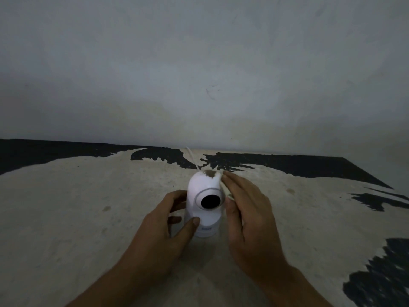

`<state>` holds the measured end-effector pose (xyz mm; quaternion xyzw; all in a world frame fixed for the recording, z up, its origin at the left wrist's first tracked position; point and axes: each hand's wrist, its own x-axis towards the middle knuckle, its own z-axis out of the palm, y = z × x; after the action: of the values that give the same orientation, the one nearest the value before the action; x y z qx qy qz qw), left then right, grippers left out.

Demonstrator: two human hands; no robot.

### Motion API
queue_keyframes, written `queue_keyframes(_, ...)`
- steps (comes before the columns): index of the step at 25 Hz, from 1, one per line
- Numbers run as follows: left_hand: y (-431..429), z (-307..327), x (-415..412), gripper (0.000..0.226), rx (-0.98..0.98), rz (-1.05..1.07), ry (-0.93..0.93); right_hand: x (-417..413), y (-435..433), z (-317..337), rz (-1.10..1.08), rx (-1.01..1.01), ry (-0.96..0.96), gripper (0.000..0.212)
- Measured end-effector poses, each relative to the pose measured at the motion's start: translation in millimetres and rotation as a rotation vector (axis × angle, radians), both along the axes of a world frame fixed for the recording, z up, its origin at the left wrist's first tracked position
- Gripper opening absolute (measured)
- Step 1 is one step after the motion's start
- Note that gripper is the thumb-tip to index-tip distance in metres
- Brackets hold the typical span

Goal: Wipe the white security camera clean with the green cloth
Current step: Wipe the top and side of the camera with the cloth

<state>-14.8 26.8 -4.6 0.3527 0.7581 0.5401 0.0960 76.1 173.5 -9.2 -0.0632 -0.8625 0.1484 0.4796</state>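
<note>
The white security camera (pixel 204 202) stands upright on a dusty slab, its round black lens facing me. A brownish dirt patch sits on top of its dome, and a thin white cable (pixel 192 158) runs from its back toward the wall. My left hand (pixel 170 220) grips the camera's base, thumb across the front and fingers behind. My right hand (pixel 245 209) rests flat against the camera's right side with fingers stretched toward the dome. No green cloth shows in view.
The slab (pixel 88 207) is pale and dusty, with ragged black patches at the back (pixel 276 165) and the right edge (pixel 380 278). A bare grey wall (pixel 199 74) rises directly behind it.
</note>
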Motion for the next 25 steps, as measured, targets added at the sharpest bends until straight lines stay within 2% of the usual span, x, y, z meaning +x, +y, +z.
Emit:
queue_keyframes(3, 1, 1, 0, 0.048, -0.01, -0.001, 0.023, 1, -7, 2, 0.029, 0.143, -0.006, 0.048)
queue_keyframes(7, 1, 0, 0, 0.048, 0.013, -0.005, 0.024, -3, 0, 1, -0.013, -0.061, 0.011, 0.048)
queue_keyframes(8, 1, 0, 0, 0.048, 0.011, -0.004, 0.026, -2, -1, 1, -0.019, -0.058, 0.018, 0.048)
queue_keyframes(12, 1, -1, 0, 0.047, -0.006, -0.002, 0.041, 2, -12, 1, -0.021, 0.166, 0.01, 0.047)
queue_keyframes(17, 1, 0, 0, 0.047, -0.002, 0.002, 0.049, -3, -5, 4, -0.069, -0.022, 0.015, 0.04)
queue_keyframes(21, 1, 1, 1, 0.048, -0.009, 0.008, 0.058, 0, -20, 4, -0.056, 0.266, -0.036, 0.039)
queue_keyframes(25, 2, 1, 0, 0.051, -0.017, 0.014, 0.061, 0, -15, 11, -0.231, 0.226, -0.032, 0.04)
